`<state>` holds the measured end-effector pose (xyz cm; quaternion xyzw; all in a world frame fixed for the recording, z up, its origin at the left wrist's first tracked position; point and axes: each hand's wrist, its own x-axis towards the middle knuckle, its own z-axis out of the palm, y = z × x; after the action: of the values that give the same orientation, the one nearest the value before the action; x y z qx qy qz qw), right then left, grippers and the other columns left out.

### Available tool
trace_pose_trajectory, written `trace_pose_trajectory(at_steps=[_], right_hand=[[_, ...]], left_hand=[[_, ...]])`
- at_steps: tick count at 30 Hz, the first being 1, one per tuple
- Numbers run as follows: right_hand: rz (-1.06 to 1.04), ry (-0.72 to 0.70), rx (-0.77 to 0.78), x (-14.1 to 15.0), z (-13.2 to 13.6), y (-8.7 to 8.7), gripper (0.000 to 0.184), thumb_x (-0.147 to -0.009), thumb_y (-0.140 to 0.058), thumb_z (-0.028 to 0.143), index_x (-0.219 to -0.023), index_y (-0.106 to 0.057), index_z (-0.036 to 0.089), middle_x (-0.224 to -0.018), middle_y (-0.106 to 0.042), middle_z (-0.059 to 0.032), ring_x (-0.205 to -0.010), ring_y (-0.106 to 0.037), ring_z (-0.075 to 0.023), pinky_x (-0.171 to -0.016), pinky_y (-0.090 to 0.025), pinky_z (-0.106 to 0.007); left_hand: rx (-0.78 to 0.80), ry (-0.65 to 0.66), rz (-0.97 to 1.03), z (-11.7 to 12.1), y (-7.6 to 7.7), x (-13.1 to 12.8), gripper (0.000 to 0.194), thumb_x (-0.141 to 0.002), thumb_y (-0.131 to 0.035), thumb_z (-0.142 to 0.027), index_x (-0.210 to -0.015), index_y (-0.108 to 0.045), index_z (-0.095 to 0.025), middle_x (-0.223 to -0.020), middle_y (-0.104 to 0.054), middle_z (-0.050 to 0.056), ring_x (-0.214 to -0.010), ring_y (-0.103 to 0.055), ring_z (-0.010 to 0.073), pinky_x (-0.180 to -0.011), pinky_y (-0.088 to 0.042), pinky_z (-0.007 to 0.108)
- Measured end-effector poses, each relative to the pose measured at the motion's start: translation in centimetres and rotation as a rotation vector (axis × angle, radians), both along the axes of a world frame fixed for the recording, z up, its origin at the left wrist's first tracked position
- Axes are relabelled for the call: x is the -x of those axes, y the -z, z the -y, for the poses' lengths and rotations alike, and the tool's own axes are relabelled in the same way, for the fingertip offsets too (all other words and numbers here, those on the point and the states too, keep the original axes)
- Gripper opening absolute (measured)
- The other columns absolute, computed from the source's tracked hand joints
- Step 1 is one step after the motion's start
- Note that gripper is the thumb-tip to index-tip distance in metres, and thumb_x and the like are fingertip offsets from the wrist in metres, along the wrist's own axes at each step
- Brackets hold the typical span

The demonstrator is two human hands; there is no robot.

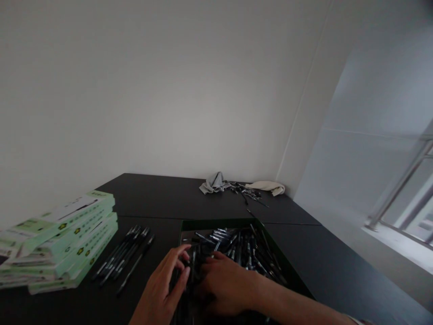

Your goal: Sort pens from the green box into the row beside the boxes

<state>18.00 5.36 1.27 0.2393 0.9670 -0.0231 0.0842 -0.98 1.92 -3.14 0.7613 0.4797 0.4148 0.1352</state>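
A dark open box (297, 277) holds a heap of black pens (248, 250). My left hand (165, 282) is at the box's left side, its fingers and thumb curled round some dark pens that are partly in shadow. Lower in the box, my right hand (228, 282) reaches across from the right among the pens. Its fingers are bent together and point down, and their tips are hidden in the dark, so what they grip is unclear. Left of the box, a small row of pens (126, 253) lies side by side on the black table (152, 194).
Several green and white pen boxes (67, 243) are stacked at the left. Near the wall at the back lie a grey cloth (214, 183), a loose pile of pens (248, 192) and a cream cloth (269, 186). A metal rail (399, 192) stands by the window at right.
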Motion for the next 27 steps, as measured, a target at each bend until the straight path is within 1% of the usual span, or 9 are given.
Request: trace_pose_trajectory(at_steps=[4, 8, 11, 15, 17, 19, 22, 24, 27], right_hand=[[-0.033, 0.162, -0.130, -0.4, -1.2, -0.3, 0.018, -0.078, -0.057, 0.024, -0.088, -0.069, 0.015, -0.097, -0.065, -0.0119, -0.102, -0.055, -0.0279, -0.101, -0.027, -0.050], [-0.060, 0.269, -0.178, -0.6, -2.2, -0.2, 0.019, -0.077, -0.058, 0.024, -0.089, -0.069, 0.014, -0.093, -0.065, -0.0121, -0.103, -0.054, -0.0280, -0.104, -0.020, -0.051], [-0.090, 0.273, -0.141, -0.8, -2.3, -0.4, 0.021, -0.079, -0.057, 0.027, -0.090, -0.069, 0.014, -0.092, -0.065, -0.0111, -0.102, -0.055, -0.0271, -0.105, -0.021, -0.049], [-0.207, 0.231, -0.078, -1.5, -2.2, -1.9, 0.023, -0.082, -0.050, 0.018, -0.100, -0.065, 0.017, -0.102, -0.064, -0.0092, -0.102, -0.056, -0.0234, -0.101, -0.028, -0.045], [-0.239, 0.206, -0.033, -1.9, -2.0, -2.8, 0.022, -0.082, -0.051, 0.018, -0.097, -0.066, 0.016, -0.102, -0.065, -0.0089, -0.098, -0.058, -0.0216, -0.093, -0.036, -0.037], [-0.199, 0.146, 0.099, -2.2, -1.6, -3.2, 0.020, -0.080, -0.055, 0.023, -0.093, -0.067, 0.015, -0.094, -0.067, -0.0077, -0.088, -0.061, -0.0188, -0.077, -0.043, -0.026], [-0.039, 0.061, 0.288, -2.3, -0.5, -2.4, 0.027, -0.077, -0.059, 0.033, -0.092, -0.068, 0.013, -0.082, -0.070, -0.0061, -0.069, -0.063, -0.0161, -0.053, -0.039, -0.021], [0.040, 0.057, 0.268, -2.2, 0.1, -1.4, 0.029, -0.075, -0.060, 0.035, -0.091, -0.070, 0.013, -0.079, -0.071, -0.0071, -0.064, -0.062, -0.0171, -0.046, -0.033, -0.022], [0.085, 0.071, 0.195, -1.7, 0.5, -0.4, 0.028, -0.076, -0.058, 0.035, -0.088, -0.072, 0.014, -0.075, -0.071, -0.0084, -0.061, -0.062, -0.0183, -0.043, -0.029, -0.024]], left_hand=[[-0.011, 0.001, -0.007, 0.0, -0.2, 0.0, 0.031, -0.092, -0.042, -0.027, -0.123, -0.038, -0.030, -0.099, -0.059, 0.001, -0.088, -0.062, 0.0124, -0.083, -0.047, 0.025], [-0.025, 0.008, -0.011, -0.1, -0.1, 0.1, 0.030, -0.092, -0.042, -0.027, -0.121, -0.039, -0.031, -0.098, -0.060, 0.000, -0.087, -0.062, 0.0121, -0.083, -0.048, 0.025], [-0.038, 0.010, -0.011, -0.1, 0.0, 0.1, 0.031, -0.092, -0.043, -0.027, -0.122, -0.039, -0.031, -0.098, -0.060, -0.001, -0.087, -0.063, 0.0118, -0.082, -0.048, 0.024], [-0.048, -0.004, -0.011, 0.1, 0.0, 0.1, 0.035, -0.092, -0.042, -0.026, -0.126, -0.036, -0.031, -0.101, -0.060, 0.000, -0.086, -0.063, 0.0111, -0.083, -0.048, 0.023], [-0.058, -0.004, -0.011, 0.1, -0.1, 0.1, 0.036, -0.092, -0.042, -0.026, -0.126, -0.036, -0.032, -0.101, -0.061, -0.001, -0.085, -0.063, 0.0108, -0.083, -0.048, 0.022], [-0.071, -0.004, -0.014, 0.2, -0.1, 0.1, 0.036, -0.092, -0.043, -0.026, -0.126, -0.036, -0.032, -0.100, -0.062, -0.001, -0.086, -0.064, 0.0109, -0.082, -0.048, 0.022], [-0.085, -0.009, -0.019, 0.1, -0.1, 0.2, 0.036, -0.091, -0.043, -0.026, -0.126, -0.037, -0.031, -0.099, -0.062, 0.000, -0.086, -0.064, 0.0115, -0.081, -0.049, 0.022], [-0.084, -0.011, -0.020, 0.0, -0.1, 0.2, 0.035, -0.091, -0.043, -0.026, -0.126, -0.039, -0.029, -0.098, -0.062, 0.001, -0.086, -0.064, 0.0123, -0.082, -0.049, 0.023], [-0.089, -0.020, -0.010, 0.0, 0.0, 0.1, 0.034, -0.090, -0.045, -0.026, -0.124, -0.042, -0.028, -0.097, -0.063, 0.001, -0.086, -0.065, 0.0130, -0.082, -0.050, 0.024]])
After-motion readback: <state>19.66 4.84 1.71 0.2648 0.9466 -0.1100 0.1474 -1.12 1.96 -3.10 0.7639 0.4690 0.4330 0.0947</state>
